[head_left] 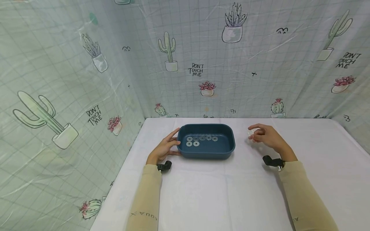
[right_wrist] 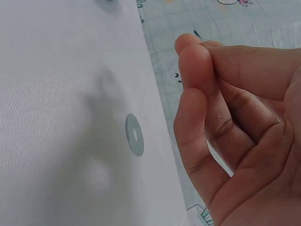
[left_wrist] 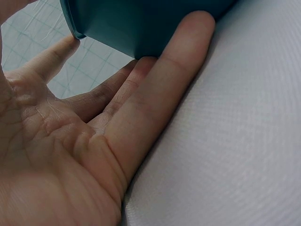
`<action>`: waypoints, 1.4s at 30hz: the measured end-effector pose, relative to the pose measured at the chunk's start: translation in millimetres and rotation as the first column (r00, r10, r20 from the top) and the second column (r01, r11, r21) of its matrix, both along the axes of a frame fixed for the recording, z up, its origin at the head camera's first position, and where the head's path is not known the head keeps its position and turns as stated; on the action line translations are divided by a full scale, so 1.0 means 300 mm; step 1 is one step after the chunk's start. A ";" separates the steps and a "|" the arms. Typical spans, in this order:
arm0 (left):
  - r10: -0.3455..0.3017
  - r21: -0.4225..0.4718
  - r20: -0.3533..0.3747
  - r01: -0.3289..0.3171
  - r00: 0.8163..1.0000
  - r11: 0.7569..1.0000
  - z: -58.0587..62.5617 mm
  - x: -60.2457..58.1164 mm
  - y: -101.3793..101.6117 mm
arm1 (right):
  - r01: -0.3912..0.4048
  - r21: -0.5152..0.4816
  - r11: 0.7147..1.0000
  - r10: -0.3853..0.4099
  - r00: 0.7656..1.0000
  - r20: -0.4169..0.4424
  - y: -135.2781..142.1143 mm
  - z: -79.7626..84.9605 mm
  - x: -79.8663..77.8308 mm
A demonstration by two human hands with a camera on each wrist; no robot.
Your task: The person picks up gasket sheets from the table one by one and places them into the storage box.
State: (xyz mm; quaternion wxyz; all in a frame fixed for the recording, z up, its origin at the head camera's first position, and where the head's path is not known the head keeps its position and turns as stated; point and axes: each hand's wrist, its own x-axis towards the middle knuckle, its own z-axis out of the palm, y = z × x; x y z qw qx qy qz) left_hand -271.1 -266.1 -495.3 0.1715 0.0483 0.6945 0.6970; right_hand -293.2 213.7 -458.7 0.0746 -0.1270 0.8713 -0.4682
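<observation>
A dark blue rectangular tray point(head_left: 206, 156) stands on the white table. Inside its left half lie several flat metal washers point(head_left: 215, 138), in two rows. My left hand point(head_left: 166, 147) is at the tray's left side, fingers spread, with the thumb on the rim. In the left wrist view the fingers point(left_wrist: 155, 99) reach under and along the tray wall point(left_wrist: 122, 28). To the right of the tray hovers my right hand point(head_left: 267, 137), fingers loosely bent, index and thumb apart. A washer point(right_wrist: 134, 135) lies near its fingertips point(right_wrist: 194, 61), with a space between them in the right wrist view.
A pale grid-patterned cloth point(head_left: 185, 77) with cactus drawings hangs behind and to the left of the white table point(head_left: 196, 192). Each wrist carries a black camera point(head_left: 271, 161). The right hand casts a shadow on the table.
</observation>
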 end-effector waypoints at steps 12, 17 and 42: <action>-0.002 -0.009 0.004 0.002 1.000 1.000 0.003 -0.004 0.001 | 0.014 -0.054 0.998 -0.015 1.000 -0.009 -0.012 0.014 0.001; 0.003 -0.012 0.007 -0.003 1.000 1.000 0.003 -0.005 0.002 | 0.021 -0.078 0.997 -0.022 1.000 -0.006 -0.031 0.030 0.006; -0.001 -0.016 -0.002 0.001 1.000 1.000 -0.002 -0.004 0.001 | 0.084 -0.128 0.988 -0.080 0.996 0.033 -0.158 0.076 0.026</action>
